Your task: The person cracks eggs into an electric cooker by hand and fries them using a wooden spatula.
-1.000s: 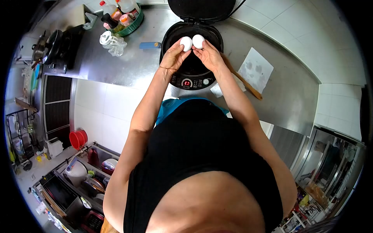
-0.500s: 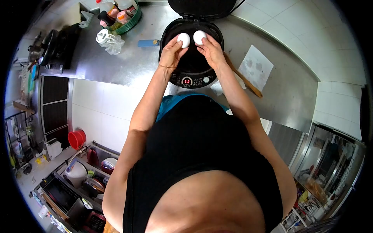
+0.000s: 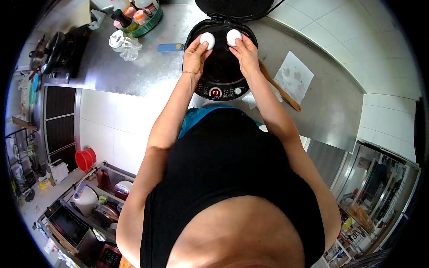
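Observation:
My left hand pinches a round white dough cake between thumb and fingers. A second dough cake, much like the first, sits in the grip of my right hand. Both cakes are held apart from each other over the dark pan of a black electric griddle. Its lid stands raised behind, and a red display glows on the front panel. To the right, a wooden spatula leans by the griddle, near a white sheet with round marks.
A blue-handled item lies left of the griddle on the steel counter. Farther left are a white cup with a plastic bag and a green basket of bottles. A stove is at the far left; a tiled wall rises at right.
My hands have moved slightly apart and a little farther forward over the griddle. The cakes have turned so more of their flat faces shows. The whole view has shifted slightly.

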### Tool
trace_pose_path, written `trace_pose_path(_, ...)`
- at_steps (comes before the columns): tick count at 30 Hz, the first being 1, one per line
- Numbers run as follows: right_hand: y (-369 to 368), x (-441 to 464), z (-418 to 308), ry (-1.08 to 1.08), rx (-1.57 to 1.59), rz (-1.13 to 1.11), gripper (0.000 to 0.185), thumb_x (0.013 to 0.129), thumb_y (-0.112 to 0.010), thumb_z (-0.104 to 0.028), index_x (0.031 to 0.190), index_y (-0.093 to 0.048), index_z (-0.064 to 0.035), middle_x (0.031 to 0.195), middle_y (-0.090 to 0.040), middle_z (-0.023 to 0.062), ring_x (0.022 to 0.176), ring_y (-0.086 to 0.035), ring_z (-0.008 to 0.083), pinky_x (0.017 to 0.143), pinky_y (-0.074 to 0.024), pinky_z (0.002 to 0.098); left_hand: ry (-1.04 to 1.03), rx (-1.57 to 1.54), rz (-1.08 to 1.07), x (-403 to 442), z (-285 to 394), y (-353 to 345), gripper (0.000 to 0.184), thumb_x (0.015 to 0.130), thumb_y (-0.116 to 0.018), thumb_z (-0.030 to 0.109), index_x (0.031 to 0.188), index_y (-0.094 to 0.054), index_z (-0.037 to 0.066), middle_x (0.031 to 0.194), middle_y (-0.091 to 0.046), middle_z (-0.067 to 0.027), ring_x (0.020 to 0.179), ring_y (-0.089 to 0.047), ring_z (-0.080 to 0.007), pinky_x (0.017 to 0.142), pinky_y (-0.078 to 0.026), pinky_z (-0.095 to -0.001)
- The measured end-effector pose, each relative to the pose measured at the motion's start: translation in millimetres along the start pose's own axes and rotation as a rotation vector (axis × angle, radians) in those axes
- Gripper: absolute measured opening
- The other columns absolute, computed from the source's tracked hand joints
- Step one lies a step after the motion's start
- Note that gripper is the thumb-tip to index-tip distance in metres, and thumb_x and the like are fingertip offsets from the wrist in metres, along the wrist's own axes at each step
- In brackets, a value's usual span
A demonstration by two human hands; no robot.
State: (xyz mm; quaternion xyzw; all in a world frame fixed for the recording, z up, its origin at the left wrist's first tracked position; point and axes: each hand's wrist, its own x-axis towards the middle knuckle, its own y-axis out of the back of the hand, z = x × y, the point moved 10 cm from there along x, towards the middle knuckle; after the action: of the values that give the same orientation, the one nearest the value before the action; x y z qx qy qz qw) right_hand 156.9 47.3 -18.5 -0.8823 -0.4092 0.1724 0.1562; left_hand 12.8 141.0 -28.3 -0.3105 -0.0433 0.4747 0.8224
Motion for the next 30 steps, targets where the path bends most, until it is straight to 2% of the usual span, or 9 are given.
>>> trace_pose_path(7, -21, -5, 7, -0.007, -0.039, -0.068, 0.043, 0.087, -0.061, -0.02, 0.124, -0.048, -0.0044, 0.115, -0.056, 0.0077, 0.102, -0.055, 0.0168, 0.086, -0.0475, 0.0349, 0.024, -0.01, -0.059, -2, -4, -15, 0.035, 0.087, -0.06, 0.014, 0.12, -0.053, 0.005, 0.111, -0.061, -0.007, 0.098, -0.06, -0.0158, 0.081, -0.052, -0.0281)
trace_pose_path(10, -17, -3, 11, -0.048, -0.013, -0.08, 0.04, 0.09, -0.057, -0.023, 0.124, -0.048, -0.0051, 0.115, -0.057, 0.0071, 0.1, -0.057, 0.0174, 0.088, -0.045, 0.0337, 0.042, -0.052, -0.082, 0, -7, -14, 0.035, 0.087, -0.06, 0.016, 0.12, -0.054, 0.005, 0.11, -0.061, -0.0073, 0.098, -0.06, -0.0161, 0.082, -0.052, -0.0282)
trace_pose_path(13, -12, -2, 4, -0.049, 0.069, -0.061, 0.043, 0.087, -0.061, -0.021, 0.124, -0.048, -0.0037, 0.114, -0.056, 0.0079, 0.101, -0.056, 0.018, 0.087, -0.0471, 0.0348, 0.041, -0.078, -0.083, 2, -4, -9, 0.036, 0.087, -0.061, 0.017, 0.12, -0.054, 0.005, 0.11, -0.062, -0.0076, 0.098, -0.06, -0.0165, 0.082, -0.051, -0.0286)
trace_pose_path(18, -22, -4, 7, -0.017, -0.03, -0.1, 0.041, 0.088, -0.06, -0.018, 0.124, -0.048, -0.0035, 0.113, -0.057, 0.0068, 0.101, -0.056, 0.0157, 0.085, -0.0482, 0.0346, 0.063, 0.004, -0.088, -2, -4, -15, 0.037, 0.086, -0.061, 0.015, 0.12, -0.054, 0.005, 0.11, -0.062, -0.0067, 0.096, -0.061, -0.0156, 0.082, -0.051, -0.0284)
trace_pose_path(23, -9, 7, 12, -0.109, 0.073, -0.116, 0.038, 0.09, -0.055, -0.017, 0.124, -0.046, -0.0021, 0.112, -0.056, 0.0102, 0.1, -0.057, 0.0214, 0.086, -0.0479, 0.0372, 0.075, 0.066, -0.082, 10, -5, -4, 0.034, 0.087, -0.06, 0.014, 0.119, -0.054, 0.004, 0.107, -0.062, -0.0065, 0.094, -0.061, -0.0161, 0.079, -0.053, -0.0271)
trace_pose_path(24, -9, 8, 6, -0.142, 0.134, -0.121, 0.035, 0.091, -0.05, -0.012, 0.124, -0.044, -0.0024, 0.113, -0.056, 0.0122, 0.1, -0.057, 0.0247, 0.087, -0.0469, 0.0402, 0.075, 0.09, -0.072, 15, -4, 2, 0.034, 0.087, -0.06, 0.014, 0.118, -0.054, 0.003, 0.107, -0.062, -0.0066, 0.094, -0.061, -0.016, 0.079, -0.053, -0.0271)
trace_pose_path(27, 1, 31, 11, -0.304, 0.206, -0.223, 0.038, 0.089, -0.052, -0.028, 0.119, -0.047, -0.004, 0.11, -0.057, 0.0143, 0.094, -0.058, 0.0262, 0.085, -0.0464, 0.0392, 0.118, 0.184, -0.105, 36, -5, 16, 0.032, 0.087, -0.061, 0.017, 0.115, -0.054, 0.003, 0.106, -0.062, -0.0068, 0.095, -0.06, -0.0145, 0.08, -0.052, -0.0268)
trace_pose_path(28, 0, 34, 10, -0.341, 0.167, -0.279, 0.043, 0.085, -0.056, -0.04, 0.109, -0.052, -0.0049, 0.101, -0.06, 0.0117, 0.086, -0.058, 0.0215, 0.077, -0.0481, 0.0341, 0.145, 0.227, -0.138, 40, -5, 16, 0.033, 0.086, -0.061, 0.018, 0.115, -0.054, 0.003, 0.107, -0.061, -0.0067, 0.096, -0.06, -0.0142, 0.081, -0.052, -0.0266)
trace_pose_path(30, 4, 43, 10, -0.359, -0.099, -0.256, 0.042, 0.083, -0.058, -0.043, 0.103, -0.056, -0.0067, 0.093, -0.062, 0.0089, 0.08, -0.058, 0.0183, 0.071, -0.0482, 0.0315, 0.199, 0.283, -0.233, 44, -4, 10, 0.035, 0.086, -0.061, 0.02, 0.117, -0.054, 0.004, 0.107, -0.061, -0.0058, 0.097, -0.059, -0.0129, 0.082, -0.051, -0.0248)
